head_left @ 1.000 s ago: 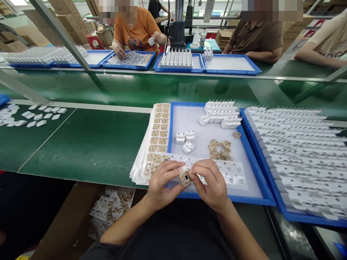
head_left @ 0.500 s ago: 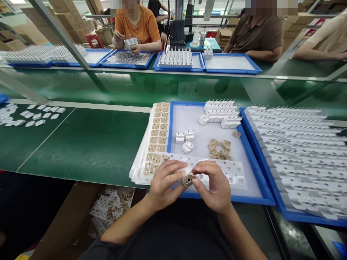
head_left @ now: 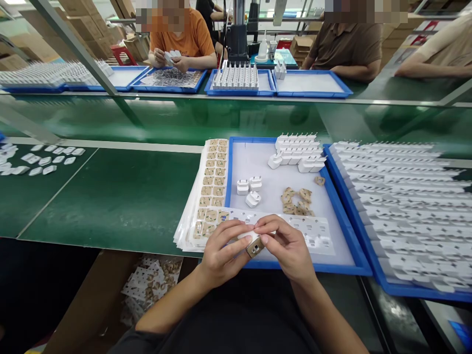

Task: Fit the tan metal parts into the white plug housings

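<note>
A small white adapter with a tan sticker on its end (head_left: 254,247) is held between my two hands, over the near edge of a blue-rimmed tray (head_left: 342,231). My left hand (head_left: 225,251) grips it from the left with thumb and fingers. From the right, my right hand (head_left: 287,246) pinches it with thumb and fingertips. Beyond my hands lie a partly used clear label sheet (head_left: 317,231), a cluster of tan stickers (head_left: 298,209) and three loose white adapters (head_left: 253,198). Rows of white adapters (head_left: 298,150) stand at the tray's back.
Left of the tray is a stack of sticker sheets (head_left: 208,189). A second blue tray (head_left: 368,241) full of adapters stands right. White pieces (head_left: 44,161) lie far left on the green table (head_left: 110,196). An open box (head_left: 81,300) sits below. People work behind the far trays.
The fingers of my right hand have closed in on the adapter, its thumb higher and nearer the top. The adapter is tilted a little differently. The whole view has shifted slightly.
</note>
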Demonstrator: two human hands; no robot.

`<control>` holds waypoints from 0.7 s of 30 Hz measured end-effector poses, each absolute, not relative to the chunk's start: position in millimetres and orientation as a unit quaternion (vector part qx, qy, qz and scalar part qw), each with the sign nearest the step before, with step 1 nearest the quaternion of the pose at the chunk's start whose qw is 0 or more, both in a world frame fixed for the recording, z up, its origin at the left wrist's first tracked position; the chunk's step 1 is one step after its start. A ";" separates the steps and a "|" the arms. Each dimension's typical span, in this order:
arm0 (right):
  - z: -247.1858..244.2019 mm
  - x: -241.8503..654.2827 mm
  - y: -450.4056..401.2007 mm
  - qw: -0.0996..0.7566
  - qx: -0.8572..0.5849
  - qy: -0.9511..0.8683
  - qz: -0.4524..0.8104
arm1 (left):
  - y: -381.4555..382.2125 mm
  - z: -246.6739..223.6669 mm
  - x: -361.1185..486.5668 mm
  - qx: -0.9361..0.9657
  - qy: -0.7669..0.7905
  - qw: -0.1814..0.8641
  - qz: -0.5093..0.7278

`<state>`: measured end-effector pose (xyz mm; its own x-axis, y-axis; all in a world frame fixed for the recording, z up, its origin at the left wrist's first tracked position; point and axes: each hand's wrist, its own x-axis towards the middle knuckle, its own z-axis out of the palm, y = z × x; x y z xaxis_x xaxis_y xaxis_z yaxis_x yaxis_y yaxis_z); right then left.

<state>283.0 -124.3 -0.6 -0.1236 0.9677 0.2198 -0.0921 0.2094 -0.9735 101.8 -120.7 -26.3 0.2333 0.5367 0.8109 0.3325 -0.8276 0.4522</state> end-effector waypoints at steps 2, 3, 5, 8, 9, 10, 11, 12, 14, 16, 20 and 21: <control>-1.6 282.1 -124.1 0.539 -0.392 -0.557 0.496 | -120.4 -26.5 102.0 0.778 0.282 0.087 0.554; -1.9 281.8 -123.9 0.539 -0.391 -0.557 0.496 | -120.2 -26.5 102.1 0.778 0.283 0.085 0.555; -2.3 281.2 -123.4 0.540 -0.389 -0.559 0.495 | -119.9 -26.4 102.2 0.777 0.283 0.085 0.555; -2.3 279.9 -122.9 0.546 -0.389 -0.553 0.494 | -119.2 -25.6 102.2 0.778 0.282 0.086 0.555; -2.3 279.4 -122.7 0.549 -0.391 -0.549 0.494 | -118.9 -25.3 102.1 0.780 0.281 0.082 0.553; -2.5 279.0 -122.6 0.551 -0.392 -0.547 0.494 | -118.7 -25.0 101.9 0.782 0.280 0.079 0.551; -3.1 278.7 -122.3 0.553 -0.390 -0.546 0.494 | -118.4 -24.8 101.7 0.784 0.278 0.075 0.550; -4.0 278.8 -121.9 0.554 -0.387 -0.546 0.495 | -118.2 -24.6 101.5 0.785 0.276 0.073 0.550; -6.7 280.1 -120.7 0.552 -0.377 -0.552 0.499 | -117.7 -24.6 101.3 0.785 0.273 0.075 0.551; -9.2 282.6 -119.5 0.548 -0.370 -0.557 0.502 | -117.4 -25.2 101.6 0.781 0.270 0.082 0.557; -5.5 289.1 -118.4 0.518 -0.375 -0.577 0.508 | -116.6 -27.3 102.1 0.777 0.270 0.092 0.562; -2.3 290.8 -118.2 0.507 -0.376 -0.586 0.508 | -116.3 -27.6 102.0 0.777 0.272 0.094 0.560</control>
<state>290.8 -118.2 -2.3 -0.2023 0.9561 0.2121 -0.0755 0.2007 -0.9767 102.0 -116.3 -27.6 0.2242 0.5270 0.8198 0.3172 -0.8348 0.4499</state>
